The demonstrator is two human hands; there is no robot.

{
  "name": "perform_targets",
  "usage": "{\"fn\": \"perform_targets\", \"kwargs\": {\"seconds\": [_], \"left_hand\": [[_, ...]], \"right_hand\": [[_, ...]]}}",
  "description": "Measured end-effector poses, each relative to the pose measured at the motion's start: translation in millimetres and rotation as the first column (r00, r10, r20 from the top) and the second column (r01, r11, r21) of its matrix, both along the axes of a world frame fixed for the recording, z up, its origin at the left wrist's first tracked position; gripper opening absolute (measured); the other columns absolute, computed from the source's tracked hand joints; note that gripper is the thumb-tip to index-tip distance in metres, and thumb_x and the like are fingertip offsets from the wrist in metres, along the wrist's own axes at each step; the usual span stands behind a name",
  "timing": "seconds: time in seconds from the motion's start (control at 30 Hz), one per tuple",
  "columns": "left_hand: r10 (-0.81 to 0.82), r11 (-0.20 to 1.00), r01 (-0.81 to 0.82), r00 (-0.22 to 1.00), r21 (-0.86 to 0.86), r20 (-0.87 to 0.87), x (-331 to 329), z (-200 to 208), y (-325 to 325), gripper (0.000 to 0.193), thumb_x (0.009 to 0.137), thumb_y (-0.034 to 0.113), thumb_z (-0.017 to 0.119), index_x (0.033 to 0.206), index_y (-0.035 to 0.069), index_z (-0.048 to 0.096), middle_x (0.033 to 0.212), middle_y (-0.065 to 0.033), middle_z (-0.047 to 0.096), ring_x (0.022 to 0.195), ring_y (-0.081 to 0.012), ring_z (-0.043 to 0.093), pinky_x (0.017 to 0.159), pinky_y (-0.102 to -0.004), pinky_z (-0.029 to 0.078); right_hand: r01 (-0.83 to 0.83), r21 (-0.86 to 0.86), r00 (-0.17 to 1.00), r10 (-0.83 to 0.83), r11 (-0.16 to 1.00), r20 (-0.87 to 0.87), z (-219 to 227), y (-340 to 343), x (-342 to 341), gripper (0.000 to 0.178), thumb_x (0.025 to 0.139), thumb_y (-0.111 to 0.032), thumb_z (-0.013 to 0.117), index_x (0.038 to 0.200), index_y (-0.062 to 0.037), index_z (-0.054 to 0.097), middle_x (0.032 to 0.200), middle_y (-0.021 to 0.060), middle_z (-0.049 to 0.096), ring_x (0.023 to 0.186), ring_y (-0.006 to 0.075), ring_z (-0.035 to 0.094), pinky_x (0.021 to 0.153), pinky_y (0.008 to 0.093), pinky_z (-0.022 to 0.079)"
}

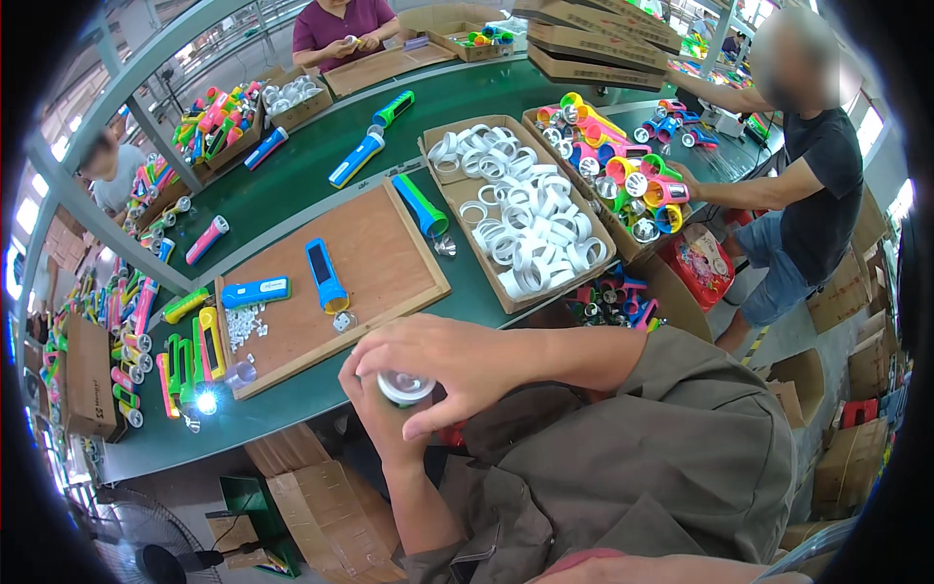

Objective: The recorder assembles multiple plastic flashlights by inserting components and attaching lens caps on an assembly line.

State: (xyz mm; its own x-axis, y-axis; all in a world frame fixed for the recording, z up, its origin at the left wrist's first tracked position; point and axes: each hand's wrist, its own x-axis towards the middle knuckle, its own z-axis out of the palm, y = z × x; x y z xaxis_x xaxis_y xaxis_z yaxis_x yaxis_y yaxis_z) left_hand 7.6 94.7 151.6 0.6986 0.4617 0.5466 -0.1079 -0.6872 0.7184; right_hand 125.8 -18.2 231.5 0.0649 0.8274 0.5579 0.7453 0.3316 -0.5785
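While the left hand (pixel 379 420) grips a white-rimmed lens (pixel 406 386), the right hand (pixel 449 362) arches over, fingers curved around, grip unclear.

Held piece (pixel 406 387) partly hidden by hands (pixel 462 358); fan (pixel 161 563) cut off.

Dark print on brown cartons (pixel 598 46)

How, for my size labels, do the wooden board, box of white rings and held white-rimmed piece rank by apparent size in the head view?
1. Wooden board
2. Box of white rings
3. Held white-rimmed piece, partly covered
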Motion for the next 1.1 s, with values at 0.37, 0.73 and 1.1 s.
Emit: {"fn": "perform_targets", "kwargs": {"seconds": [0.37, 0.73, 1.1], "left_hand": [[0.128, 0.881, -0.093, 0.991, -0.463, 0.045, -73.9, -43.2, 10.5, 0.04, 0.075, -0.003, 0.077, 0.11, -0.001, 0.057, 0.077, -0.0012, 0.055, 0.06, -0.0066, 0.045, 0.083, -0.0292, 0.049], [0.276, 0.605, -0.415, 0.91, -0.679, -0.31, -187.9, -154.9, -42.0, 0.032, 0.077, -0.008, 0.063, 0.108, -0.001, 0.055, 0.069, -0.0007, 0.055, 0.087, -0.0142, 0.065, 0.084, -0.0275, 0.05], [0.234, 0.677, -0.382, 0.922, -0.629, -0.308, -180.1, -180.6, -60.1, 0.024, 0.079, -0.006, 0.06, 0.103, -0.002, 0.062, 0.105, -0.0142, 0.064, 0.092, -0.022, 0.067, 0.083, -0.0302, 0.053]], "right_hand": [[0.121, -0.184, 0.992, -0.122, 0.975, 0.006, 28.9, 6.2, 46.8, 0.029, 0.088, -0.031, 0.068, 0.096, -0.0036, 0.063, 0.09, 0.0127, 0.064, 0.086, 0.0274, 0.065, 0.072, 0.0368, 0.051], [0.386, -0.211, 0.767, -0.439, 0.898, -0.468, 27.7, 168.4, 223.6, 0.047, 0.091, -0.041, 0.068, 0.113, -0.0011, 0.062, 0.102, 0.0064, 0.065, 0.092, 0.0163, 0.065, 0.074, 0.0307, 0.057], [0.077, 0.033, 0.946, -0.083, 0.997, 0.313, 185.3, 142.7, 98.5, 0.026, 0.095, -0.02, 0.063, 0.113, -0.001, 0.064, 0.112, 0.0154, 0.067, 0.105, 0.0221, 0.064, 0.091, 0.0323, 0.051]]}}
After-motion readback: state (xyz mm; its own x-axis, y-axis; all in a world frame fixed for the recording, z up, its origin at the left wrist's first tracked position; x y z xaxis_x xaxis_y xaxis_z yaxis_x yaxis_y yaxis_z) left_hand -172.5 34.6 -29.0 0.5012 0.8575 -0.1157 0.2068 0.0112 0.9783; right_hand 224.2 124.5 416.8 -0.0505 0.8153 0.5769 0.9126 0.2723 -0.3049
